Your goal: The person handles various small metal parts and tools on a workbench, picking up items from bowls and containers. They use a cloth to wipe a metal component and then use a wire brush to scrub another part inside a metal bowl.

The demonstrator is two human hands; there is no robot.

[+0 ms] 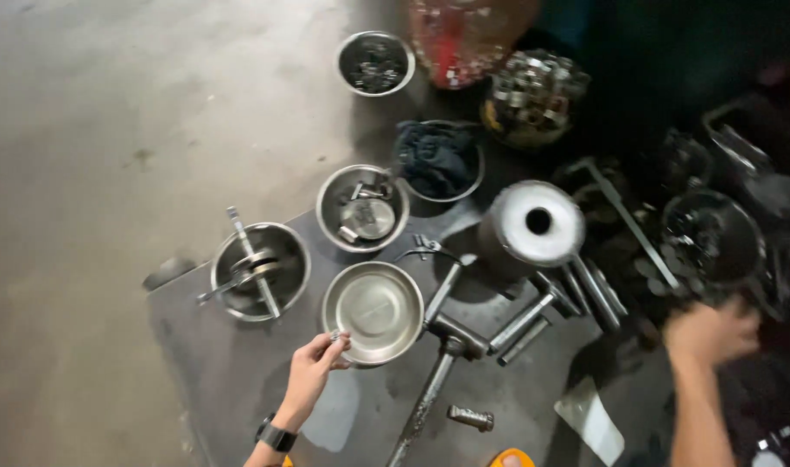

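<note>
Grey concrete floor (110, 130); dark mat (231, 363); left hand (313, 367) fingers pinch empty steel bowl (373, 311) rim; right hand (710, 333) blurred, fingers' state unclear, among dark parts.

The right hand (710, 333) is smeared by motion blur at the mat's right edge, so whether its fingers grip anything cannot be told. Both forearms are cut off by the bottom edge. The left hand (313, 367) pinches something small at the empty bowl's (373, 307) rim; it is too small to identify. The parts beyond the mat's right edge sink into shadow, shapes unclear. The red sack (460, 35) is cut off at the top. An orange object (512, 458) barely shows at the bottom edge. Contents of the far bowl (375, 62) are blurred.
</note>
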